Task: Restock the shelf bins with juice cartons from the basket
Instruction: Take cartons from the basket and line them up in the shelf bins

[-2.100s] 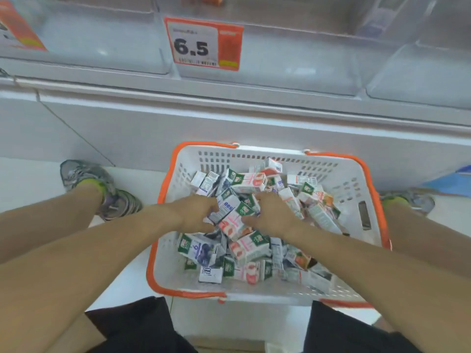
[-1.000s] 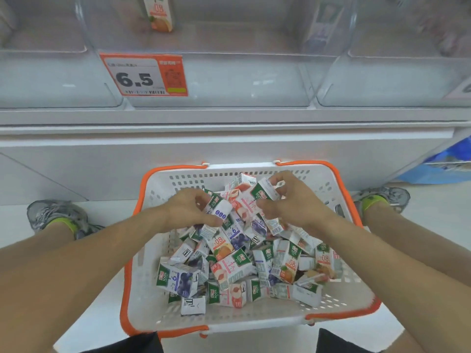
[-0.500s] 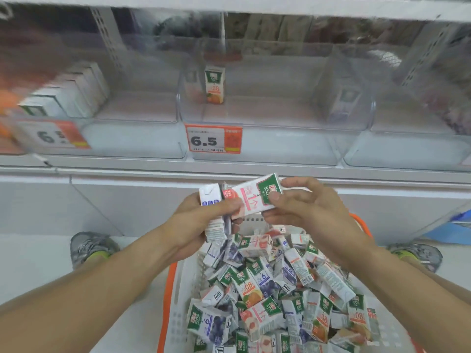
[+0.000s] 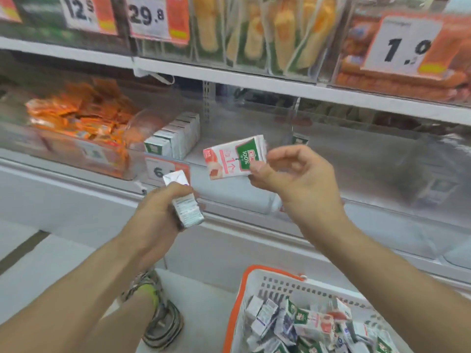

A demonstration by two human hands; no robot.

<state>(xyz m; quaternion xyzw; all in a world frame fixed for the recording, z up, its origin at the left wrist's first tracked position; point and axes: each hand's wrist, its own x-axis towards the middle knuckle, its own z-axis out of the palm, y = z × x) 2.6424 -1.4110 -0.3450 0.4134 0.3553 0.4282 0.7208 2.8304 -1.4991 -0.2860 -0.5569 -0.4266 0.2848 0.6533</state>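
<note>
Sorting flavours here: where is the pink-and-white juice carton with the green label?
In the head view, the pink-and-white juice carton sits mid-frame, pinched by the right hand, before the clear shelf bin.

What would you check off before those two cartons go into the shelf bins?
1. Right hand pinches pink carton: ok.
2. Left hand grips white carton: ok.
3. Bin with the row of cartons has free space beside the row: ok.
4. White carton's flavour matches that row: cannot tell, its label faces away.
5. Basket holds more cartons: ok.
</note>
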